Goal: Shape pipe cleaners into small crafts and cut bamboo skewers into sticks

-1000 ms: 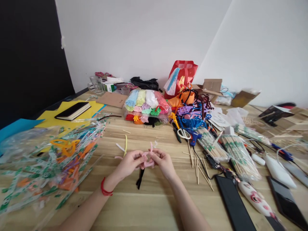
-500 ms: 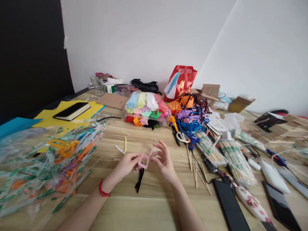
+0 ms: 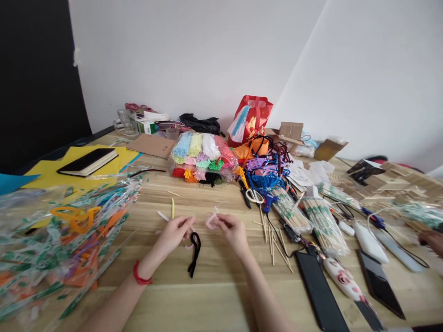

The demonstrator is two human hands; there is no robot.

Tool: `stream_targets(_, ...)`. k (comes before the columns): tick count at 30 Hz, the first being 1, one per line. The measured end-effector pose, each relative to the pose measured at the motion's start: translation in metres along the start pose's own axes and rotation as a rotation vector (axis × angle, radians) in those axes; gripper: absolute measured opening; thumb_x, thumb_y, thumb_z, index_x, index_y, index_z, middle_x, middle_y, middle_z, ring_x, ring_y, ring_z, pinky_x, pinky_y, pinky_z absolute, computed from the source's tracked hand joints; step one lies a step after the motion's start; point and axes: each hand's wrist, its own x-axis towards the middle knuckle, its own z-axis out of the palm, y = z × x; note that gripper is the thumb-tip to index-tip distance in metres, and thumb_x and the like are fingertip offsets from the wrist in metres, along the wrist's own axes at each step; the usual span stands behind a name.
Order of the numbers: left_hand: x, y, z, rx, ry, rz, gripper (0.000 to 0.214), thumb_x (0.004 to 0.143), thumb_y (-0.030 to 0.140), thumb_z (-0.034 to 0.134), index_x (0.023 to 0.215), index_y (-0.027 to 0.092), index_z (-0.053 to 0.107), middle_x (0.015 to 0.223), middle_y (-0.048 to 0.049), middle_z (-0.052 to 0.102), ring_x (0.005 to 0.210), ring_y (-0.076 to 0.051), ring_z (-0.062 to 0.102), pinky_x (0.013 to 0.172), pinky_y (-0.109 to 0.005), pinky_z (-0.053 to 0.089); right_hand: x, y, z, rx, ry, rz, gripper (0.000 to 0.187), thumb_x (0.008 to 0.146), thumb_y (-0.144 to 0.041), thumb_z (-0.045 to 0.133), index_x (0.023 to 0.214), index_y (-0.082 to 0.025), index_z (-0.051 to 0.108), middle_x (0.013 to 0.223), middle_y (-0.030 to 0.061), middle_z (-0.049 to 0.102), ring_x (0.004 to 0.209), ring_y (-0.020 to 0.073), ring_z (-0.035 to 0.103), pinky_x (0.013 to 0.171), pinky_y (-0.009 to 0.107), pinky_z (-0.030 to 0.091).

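Note:
My right hand (image 3: 233, 230) is closed in a pinch on a bent pink pipe cleaner (image 3: 210, 220), shaped into a small loop, just above the wooden table. To its left, my left hand (image 3: 177, 232) has its thumb and forefinger pressed together, and what sits between them, if anything, is too small to make out. Beside those fingers lies a folded black pipe cleaner (image 3: 195, 251), with a bit of pink pipe cleaner (image 3: 188, 247) against it. A short yellow piece (image 3: 173, 208) and a white piece (image 3: 162, 216) rest behind the left hand.
A bag of coloured pipe cleaners (image 3: 204, 159) stands at the back. Scissors (image 3: 254, 197), a blue glue gun (image 3: 269, 200), loose sticks (image 3: 273, 244) and a phone (image 3: 320, 290) lie right. Plastic wrappers (image 3: 83, 249) cover the left. Another person's hand (image 3: 432, 240) shows far right.
My hands have moved apart. The pink loop, earlier at my left fingers, is now in my right hand, whose fingers have closed. Another person's hand has appeared at the right edge.

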Motion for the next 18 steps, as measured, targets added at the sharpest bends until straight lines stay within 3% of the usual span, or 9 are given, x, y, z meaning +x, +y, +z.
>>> stream_targets(5, -0.004, 0.003, 0.001, 0.287, 0.078, 0.135, 0.04, 0.079, 0.054, 0.048, 0.071, 0.017, 0.062, 0.057, -0.0005, 0.059, 0.054, -0.015, 0.052, 0.054, -0.024, 0.036, 0.011, 0.022, -0.071, -0.175, 0.047, 0.266, 0.031, 0.069, -0.043, 0.062, 0.075, -0.015, 0.074, 0.06, 0.0054, 0.067, 0.056, 0.0187, 0.058, 0.055, 0.028, 0.041)
stream_targets(8, -0.01, 0.007, 0.003, 0.484, 0.094, 0.185, 0.034, 0.083, 0.047, 0.045, 0.069, 0.019, 0.061, 0.061, -0.0015, 0.063, 0.055, -0.017, 0.055, 0.054, -0.025, 0.033, 0.015, 0.029, -0.11, -0.503, 0.237, 0.299, 0.034, 0.073, -0.043, 0.056, 0.077, -0.015, 0.074, 0.062, 0.0075, 0.068, 0.057, 0.0194, 0.059, 0.053, 0.026, 0.038)
stream_targets(10, -0.011, 0.009, 0.004, 0.58, 0.083, 0.183, 0.034, 0.085, 0.044, 0.042, 0.069, 0.02, 0.06, 0.061, -0.0019, 0.064, 0.055, -0.017, 0.056, 0.053, -0.025, 0.031, 0.021, 0.03, -0.123, -0.79, 0.321, 0.294, 0.034, 0.078, -0.041, 0.051, 0.076, -0.015, 0.073, 0.067, 0.0099, 0.068, 0.06, 0.0198, 0.06, 0.054, 0.026, 0.037)
stream_targets(14, -0.011, 0.011, 0.003, 0.736, 0.071, 0.164, 0.036, 0.088, 0.042, 0.037, 0.072, 0.02, 0.061, 0.07, -0.0044, 0.067, 0.063, -0.018, 0.06, 0.054, -0.024, 0.03, 0.036, 0.033, -0.121, -1.26, 0.235, 0.231, 0.037, 0.089, -0.029, 0.037, 0.083, -0.012, 0.069, 0.082, 0.0153, 0.067, 0.068, 0.0197, 0.062, 0.056, 0.025, 0.036)
stream_targets(18, -0.01, 0.009, 0.003, 0.828, 0.062, 0.176, 0.033, 0.089, 0.037, 0.037, 0.074, 0.02, 0.061, 0.076, -0.0042, 0.069, 0.07, -0.017, 0.062, 0.058, -0.024, 0.033, 0.042, 0.041, -0.095, -1.277, -0.004, 0.123, 0.029, 0.086, -0.012, 0.038, 0.096, -0.013, 0.065, 0.093, 0.0146, 0.066, 0.073, 0.0183, 0.063, 0.06, 0.024, 0.039)
